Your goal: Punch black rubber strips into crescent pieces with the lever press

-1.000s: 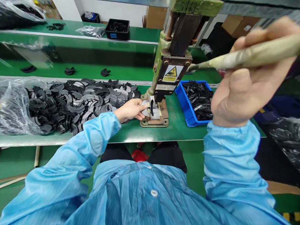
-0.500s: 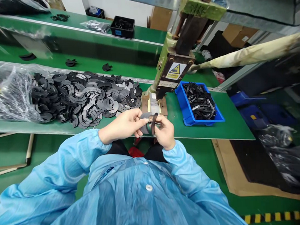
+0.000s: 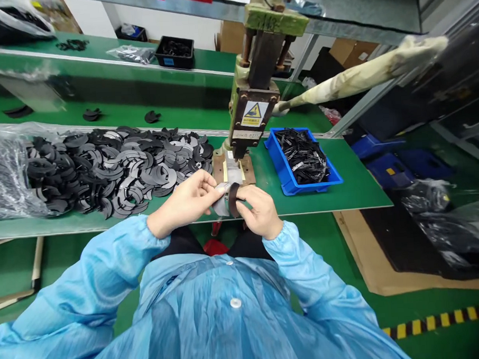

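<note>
Just in front of the press base, my left hand (image 3: 195, 198) pinches a grey crescent-shaped piece (image 3: 220, 207) between thumb and fingers. Close beside it, my right hand (image 3: 260, 209) is closed on a dark curved strip (image 3: 233, 200), which stands up against the grey piece. Whether the two pieces are joined I cannot tell. Behind my hands is a green hand press (image 3: 249, 113) with a metal base plate (image 3: 247, 171). To the left lies a big heap of black and grey crescent pieces (image 3: 123, 168), partly in a clear plastic bag (image 3: 5, 179).
A blue bin (image 3: 287, 184) of thin black parts stands right of the press. The press's wrapped lever (image 3: 362, 73) reaches out to the right. On the back shelf sit a black bin (image 3: 174, 61) and a plastic bag (image 3: 133, 54). Cardboard (image 3: 357, 253) lies on the floor at right.
The camera view has turned, so the bench appears shifted left. My hands have brought the grey piece and the dark strip closer together.
</note>
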### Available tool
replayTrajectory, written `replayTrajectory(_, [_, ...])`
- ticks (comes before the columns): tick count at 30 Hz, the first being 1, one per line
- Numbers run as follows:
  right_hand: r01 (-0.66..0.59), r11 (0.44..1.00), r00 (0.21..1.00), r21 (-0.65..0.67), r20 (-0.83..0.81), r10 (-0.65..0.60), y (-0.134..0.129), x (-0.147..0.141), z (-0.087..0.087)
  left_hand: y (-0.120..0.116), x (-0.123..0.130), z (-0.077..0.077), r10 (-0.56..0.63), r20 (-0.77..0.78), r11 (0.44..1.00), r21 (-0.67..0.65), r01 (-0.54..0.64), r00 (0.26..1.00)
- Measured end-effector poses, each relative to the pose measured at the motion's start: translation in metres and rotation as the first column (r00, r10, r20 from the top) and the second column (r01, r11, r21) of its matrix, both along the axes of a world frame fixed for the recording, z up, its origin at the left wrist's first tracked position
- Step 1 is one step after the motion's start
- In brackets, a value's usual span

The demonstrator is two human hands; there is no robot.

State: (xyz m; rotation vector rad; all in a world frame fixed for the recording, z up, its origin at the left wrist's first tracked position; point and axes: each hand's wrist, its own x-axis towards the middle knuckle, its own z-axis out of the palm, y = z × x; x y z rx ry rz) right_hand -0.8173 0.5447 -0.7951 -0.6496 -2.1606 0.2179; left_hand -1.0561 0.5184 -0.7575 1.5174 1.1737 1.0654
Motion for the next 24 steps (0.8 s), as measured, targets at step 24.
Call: replayTrajectory(24, [0.103, 0.960, 0.985, -0.261, -0.108, -0.135, 0.011, 0.036, -0.038, 0.044, 0.004, -0.031, -0.091, 0.251, 0.939, -0.299, 0.167, 0.964])
